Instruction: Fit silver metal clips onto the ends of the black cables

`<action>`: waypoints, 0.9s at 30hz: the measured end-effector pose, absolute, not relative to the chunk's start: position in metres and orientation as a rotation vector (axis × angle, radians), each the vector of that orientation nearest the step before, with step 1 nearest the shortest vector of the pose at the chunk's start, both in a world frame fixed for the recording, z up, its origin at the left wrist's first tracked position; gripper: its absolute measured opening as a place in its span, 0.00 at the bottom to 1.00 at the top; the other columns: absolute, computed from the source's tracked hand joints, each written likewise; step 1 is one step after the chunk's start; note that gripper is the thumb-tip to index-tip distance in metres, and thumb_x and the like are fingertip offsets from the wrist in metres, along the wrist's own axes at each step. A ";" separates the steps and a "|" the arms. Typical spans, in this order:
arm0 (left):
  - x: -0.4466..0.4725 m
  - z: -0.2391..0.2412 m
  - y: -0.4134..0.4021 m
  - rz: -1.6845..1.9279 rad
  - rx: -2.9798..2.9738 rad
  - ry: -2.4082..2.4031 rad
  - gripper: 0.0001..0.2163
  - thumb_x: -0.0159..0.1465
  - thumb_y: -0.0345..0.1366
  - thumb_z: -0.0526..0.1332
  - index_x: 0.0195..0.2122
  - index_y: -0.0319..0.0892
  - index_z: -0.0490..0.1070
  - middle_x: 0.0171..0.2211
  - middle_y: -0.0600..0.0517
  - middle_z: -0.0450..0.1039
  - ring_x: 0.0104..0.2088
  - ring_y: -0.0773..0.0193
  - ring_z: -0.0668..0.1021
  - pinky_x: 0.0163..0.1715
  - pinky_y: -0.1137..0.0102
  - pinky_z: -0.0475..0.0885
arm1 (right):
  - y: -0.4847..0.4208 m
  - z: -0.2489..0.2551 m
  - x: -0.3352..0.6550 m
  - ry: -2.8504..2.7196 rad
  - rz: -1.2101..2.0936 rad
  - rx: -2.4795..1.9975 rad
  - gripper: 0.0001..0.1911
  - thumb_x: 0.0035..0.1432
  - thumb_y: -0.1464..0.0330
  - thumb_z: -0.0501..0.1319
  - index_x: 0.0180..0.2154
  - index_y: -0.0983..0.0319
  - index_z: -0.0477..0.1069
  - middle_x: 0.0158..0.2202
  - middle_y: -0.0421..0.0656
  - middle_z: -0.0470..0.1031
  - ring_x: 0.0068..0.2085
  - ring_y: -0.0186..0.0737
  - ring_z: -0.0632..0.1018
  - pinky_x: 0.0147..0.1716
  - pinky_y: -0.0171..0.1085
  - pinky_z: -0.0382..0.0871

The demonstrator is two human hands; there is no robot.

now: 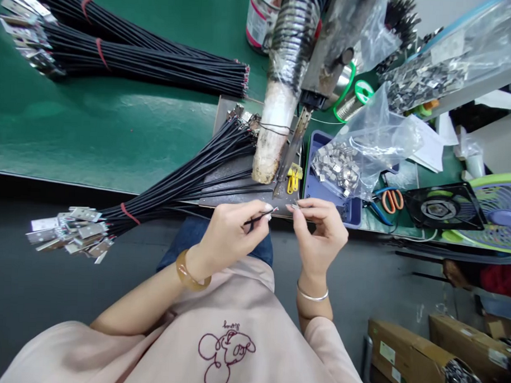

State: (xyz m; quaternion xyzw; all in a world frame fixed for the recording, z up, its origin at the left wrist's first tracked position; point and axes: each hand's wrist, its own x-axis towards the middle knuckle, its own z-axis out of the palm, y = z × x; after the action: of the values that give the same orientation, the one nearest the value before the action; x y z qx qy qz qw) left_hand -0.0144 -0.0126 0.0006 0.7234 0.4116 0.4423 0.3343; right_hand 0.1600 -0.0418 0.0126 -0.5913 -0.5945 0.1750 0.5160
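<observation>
My left hand (236,229) pinches a thin black cable (259,217) near its stripped end, where fine wire tips stick out to the right. Facing it, my right hand (320,230) has thumb and forefinger closed on something small, too tiny to make out. A narrow gap separates the two sets of fingertips. Just above them a soldering iron (294,145) points down, tied beside a taped hose (279,111). To the left, a bundle of black cables (167,191) with metal connectors hangs over the bench edge, some free ends lying on a dark plate (234,193).
Two banded cable bundles (159,65) lie on the green bench (94,124). At right are a blue tray (355,216) with bagged metal connectors (335,166), solder spools (355,100), orange-handled scissors (391,201), a fan (443,206) and yellow clips (294,180). Another person's hand (456,274) shows far right.
</observation>
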 end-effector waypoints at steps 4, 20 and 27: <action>-0.014 0.004 -0.009 0.984 1.503 1.058 0.04 0.63 0.30 0.60 0.33 0.38 0.75 0.22 0.55 0.73 0.21 0.71 0.72 0.21 0.76 0.65 | -0.038 0.002 0.152 -1.452 0.645 -1.361 0.05 0.62 0.71 0.65 0.37 0.55 0.79 0.42 0.42 0.81 0.43 0.39 0.83 0.40 0.39 0.82; -0.022 0.005 0.001 0.760 1.358 0.853 0.10 0.64 0.34 0.63 0.26 0.38 0.74 0.20 0.54 0.71 0.21 0.71 0.70 0.23 0.76 0.66 | -0.045 -0.002 0.152 -1.707 0.443 -1.302 0.11 0.61 0.75 0.63 0.41 0.54 0.78 0.45 0.43 0.83 0.46 0.41 0.83 0.47 0.43 0.81; -0.031 0.004 0.008 0.661 1.296 0.730 0.15 0.63 0.39 0.67 0.21 0.38 0.74 0.19 0.53 0.72 0.21 0.70 0.71 0.23 0.75 0.67 | -0.041 -0.008 0.153 -1.558 0.715 -1.224 0.05 0.62 0.71 0.65 0.38 0.55 0.79 0.43 0.42 0.82 0.44 0.40 0.83 0.44 0.42 0.82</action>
State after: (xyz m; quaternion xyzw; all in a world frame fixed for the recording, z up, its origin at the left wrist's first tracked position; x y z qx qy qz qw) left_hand -0.0315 0.0084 0.0037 0.5789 0.3258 0.2954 0.6867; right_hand 0.1526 -0.0414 -0.0078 -0.5049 -0.6428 0.2950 0.4948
